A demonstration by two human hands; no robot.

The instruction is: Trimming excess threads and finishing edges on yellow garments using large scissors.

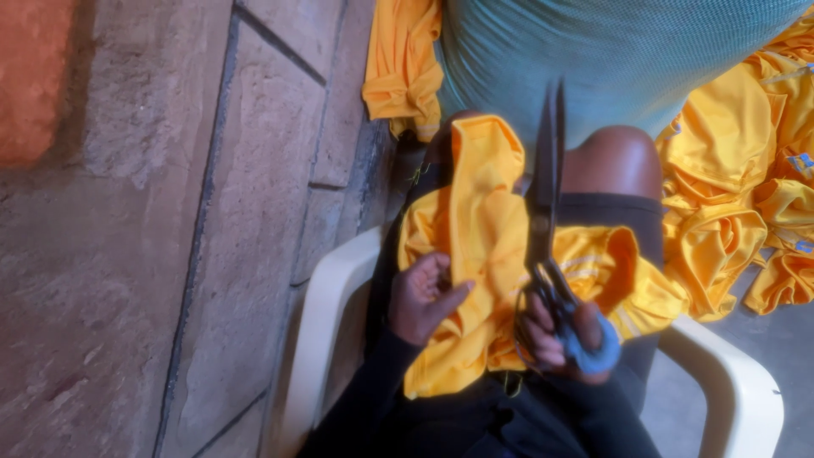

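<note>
Item: a bright yellow-orange garment of thin, smooth fabric (479, 254), lying crumpled across the lap of a seated person, draped from the knee down toward the waist, with one folded edge standing up in a ridge near the knee. Judged light, limp and somewhat slippery; it holds no shape of its own, bunches wherever it is gathered, and is not fragile except to a blade. Best taken by a pinch at a fold, hem or seam, where doubled cloth gives the fingers purchase; a flat palm would likely slide on it. Left hand (424, 297): resting on the left part of the cloth, fingers loosely curled with thumb and forefinger drawn toward each other at a fold; whether cloth is actually pinched between them cannot be told. Right hand (560, 331): clenched through the loops of a pair of long dark metal tailor's scissors (547, 195), one loop wrapped in blue padding, blades together and pointing away over the cloth toward the knee. The scissors are judged stiff, fairly heavy and sharp at the point, held properly at the loops. Seat: a cream plastic armchair (746, 390), its arms showing on both sides of the lap. Surroundings: a heap of similar yellow-orange garments (746, 195) well to the right on the ground, another hanging yellow piece (405, 68) beyond the knee, a rough stone-block wall (170, 212) to the left, and a teal mesh cloth (610, 59) at the top.
</note>
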